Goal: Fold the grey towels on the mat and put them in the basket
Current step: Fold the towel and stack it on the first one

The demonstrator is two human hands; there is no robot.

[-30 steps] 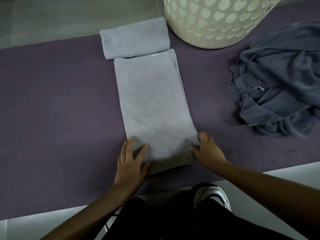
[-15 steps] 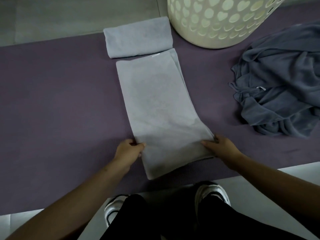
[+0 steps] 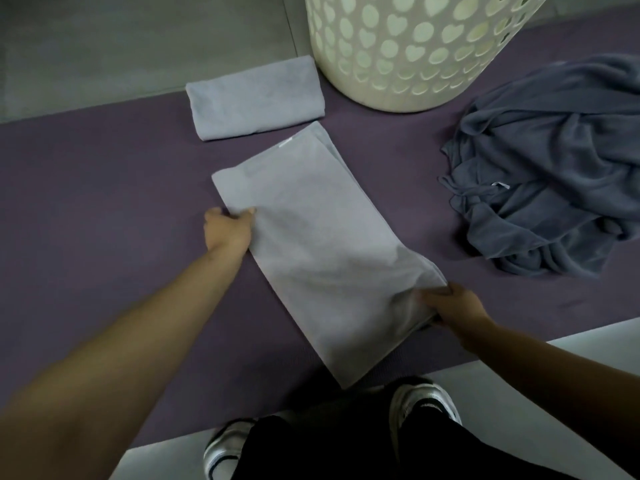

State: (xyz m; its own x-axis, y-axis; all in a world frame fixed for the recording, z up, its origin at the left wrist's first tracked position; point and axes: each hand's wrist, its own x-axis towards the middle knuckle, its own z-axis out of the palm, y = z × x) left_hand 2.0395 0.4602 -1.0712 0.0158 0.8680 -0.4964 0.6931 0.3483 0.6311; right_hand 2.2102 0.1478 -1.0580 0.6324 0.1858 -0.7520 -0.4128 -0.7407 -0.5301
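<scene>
three towels: none seen in the basket so far; one looks finished, one is mid-fold, one heap is untouched, so by my reckoning well under half is done.
mat (image 3: pixel 104 209): purple, spread on the floor across the whole scene, carrying every towel and the foot of the basket.
basket (image 3: pixel 408 57): cream, with heart-shaped holes, standing at the far centre-right; its inside is out of view, so whether anything lies in it cannot be told.
dark grey heap (image 3: pixel 554 168): crumpled at the right, well apart from the hands, not yet begun; it may be one towel or more, i cannot tell which.
long towel (image 3: pixel 322 244): pale grey, already narrowed to a strip, lying slantwise from near centre up toward the far centre; its near end hangs slightly past the mat's near edge. the next fold, end to end, seems to be the step in hand.
folded towel (image 3: pixel 256 98): pale grey, a neat packet at the far centre-left, just beside the basket and not yet put in.
left hand (image 3: pixel 228 230): pinching the left long edge of the strip toward its far end, thumb on top.
right hand (image 3: pixel 450 306): fingers curled round the right edge near the strip's near end, gripping it.
left to do: finish this strip, fold the heap, move everything into the basket.
</scene>
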